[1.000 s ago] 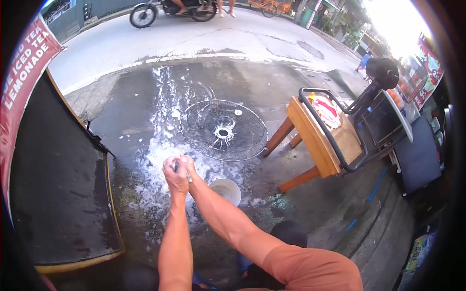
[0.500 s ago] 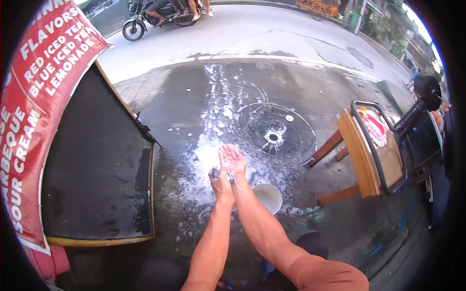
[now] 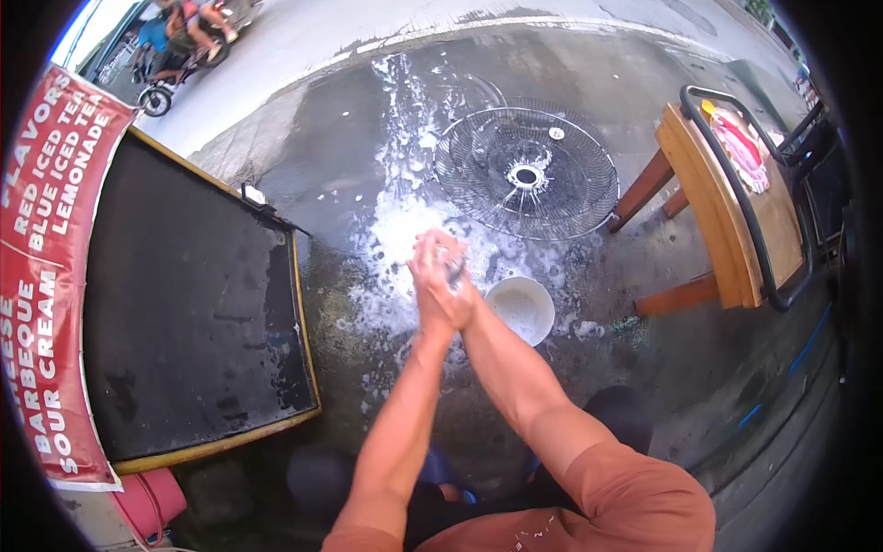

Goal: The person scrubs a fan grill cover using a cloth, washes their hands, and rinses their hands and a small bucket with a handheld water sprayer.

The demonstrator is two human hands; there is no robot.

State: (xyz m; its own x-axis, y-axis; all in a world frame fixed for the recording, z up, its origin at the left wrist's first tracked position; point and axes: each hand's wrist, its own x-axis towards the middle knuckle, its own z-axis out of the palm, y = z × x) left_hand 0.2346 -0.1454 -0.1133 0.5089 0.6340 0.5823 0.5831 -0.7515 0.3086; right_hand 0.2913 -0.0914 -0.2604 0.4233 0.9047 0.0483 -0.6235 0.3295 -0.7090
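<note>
My left hand (image 3: 429, 278) lies over my right hand (image 3: 462, 300) above the foamy ground, the two pressed together. A small dark grey wad (image 3: 455, 268) shows between them, with my left hand closed on it; its exact kind is unclear. My right hand is held flat beneath, fingers stretched out and partly covered. Suds (image 3: 395, 225) spread on the wet concrete around both hands. Just right of my wrists stands a white bucket (image 3: 548, 317) with cloudy liquid inside. Beyond it, a round wire fan guard (image 3: 589, 221) lies on the ground, wet with foam.
On the left is a dark, yellow-edged board (image 3: 193, 313) beside a red printed banner (image 3: 55, 304). A wooden stool (image 3: 701, 221) on the right bears a black metal frame (image 3: 750, 216) and a pink cloth (image 3: 740, 152). People ride a motorcycle (image 3: 189, 64) along the road.
My left hand has come up over my right palm, which faced up uncovered before. The view has tilted down and turned, and the motorcycle has travelled left.
</note>
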